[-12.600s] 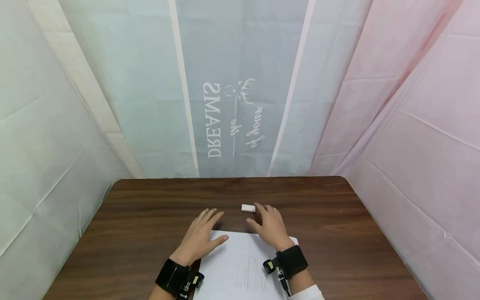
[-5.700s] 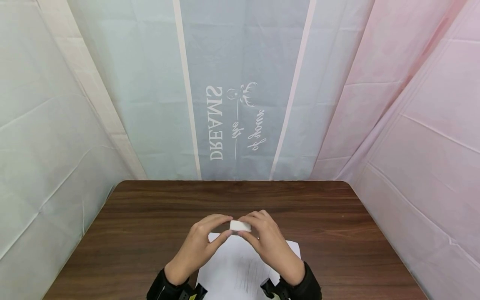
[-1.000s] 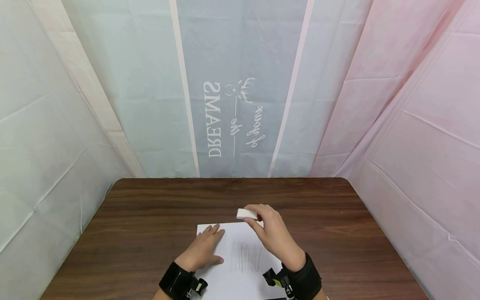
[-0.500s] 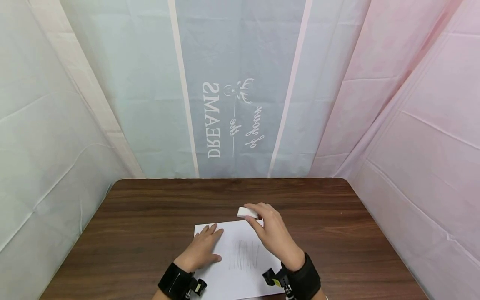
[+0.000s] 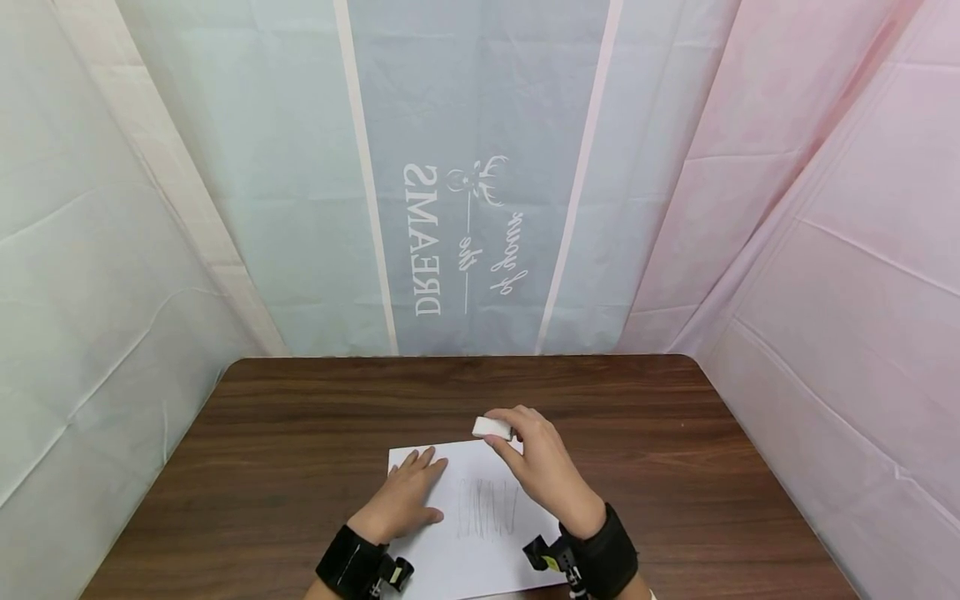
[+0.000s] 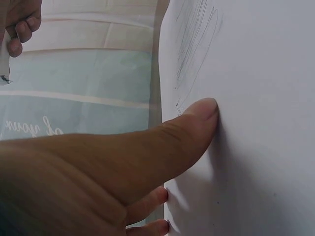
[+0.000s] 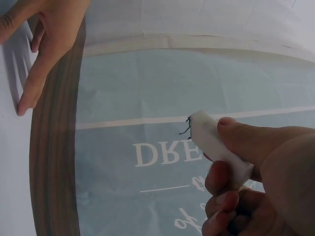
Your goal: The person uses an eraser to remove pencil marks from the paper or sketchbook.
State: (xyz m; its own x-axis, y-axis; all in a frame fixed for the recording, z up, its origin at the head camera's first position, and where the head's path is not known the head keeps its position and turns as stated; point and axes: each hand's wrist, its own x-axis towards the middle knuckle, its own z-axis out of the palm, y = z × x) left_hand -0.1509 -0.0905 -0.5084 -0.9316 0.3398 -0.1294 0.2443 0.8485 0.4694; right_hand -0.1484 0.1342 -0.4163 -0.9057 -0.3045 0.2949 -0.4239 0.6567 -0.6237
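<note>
A white eraser (image 5: 492,428) is pinched between the thumb and fingers of my right hand (image 5: 551,471), above the paper's far edge. Dark crumbs cling to its end in the right wrist view, where the eraser (image 7: 216,141) is raised clear of the sheet. My left hand (image 5: 405,500) rests on the left side of a white sheet of paper (image 5: 480,571), fingers spread and thumb out to the right. Thin grey scribbled lines (image 5: 487,508) run down the sheet between my hands. In the left wrist view the thumb (image 6: 197,120) lies by the lower end of the scribble.
The sheet lies at the near side of a dark wooden table (image 5: 315,417). Pale cloth hangs behind and at both sides, with mirrored lettering (image 5: 423,242) on the back panel. Each wrist wears a black band with a small camera.
The eraser first lay on the table, then both hands held it. Now only the right hand does, and the left has come down on the paper. The sheet has turned slightly within the last second.
</note>
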